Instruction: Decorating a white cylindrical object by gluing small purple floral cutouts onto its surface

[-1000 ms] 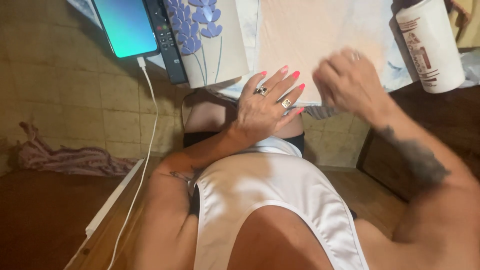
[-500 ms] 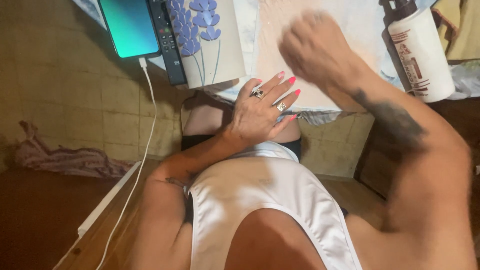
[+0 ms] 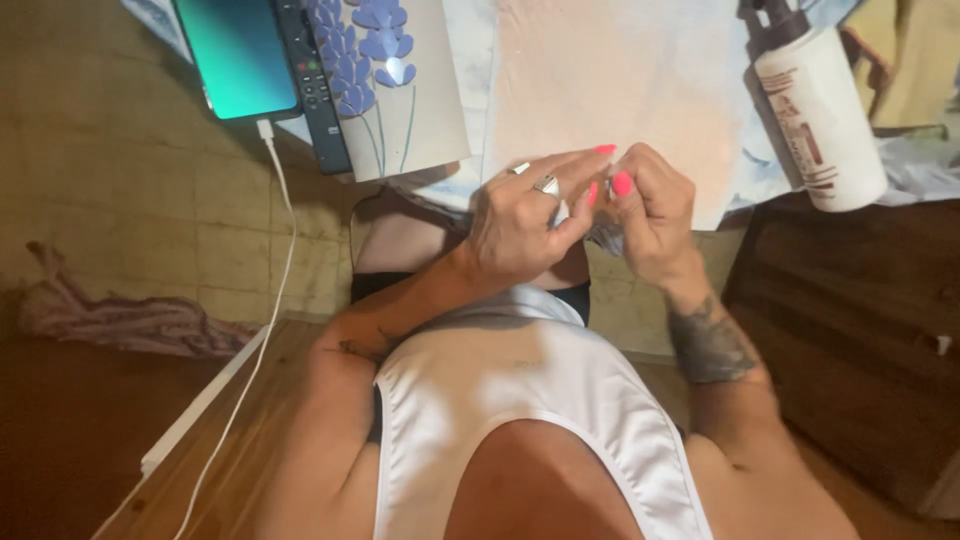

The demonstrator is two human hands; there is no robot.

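The right hand (image 3: 655, 215), which a moment ago was raised over the pale sheet (image 3: 620, 90), is now back at the sheet's near edge, touching the left hand (image 3: 525, 225). Both hands close their fingertips on a small item between them; its nature cannot be told. The work has returned to the edge. A white bottle (image 3: 820, 115) lies to the right.

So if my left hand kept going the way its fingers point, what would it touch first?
Your left hand points up and right, so it would first meet your right hand, which looks already in contact at the fingertips, over the pale sheet.
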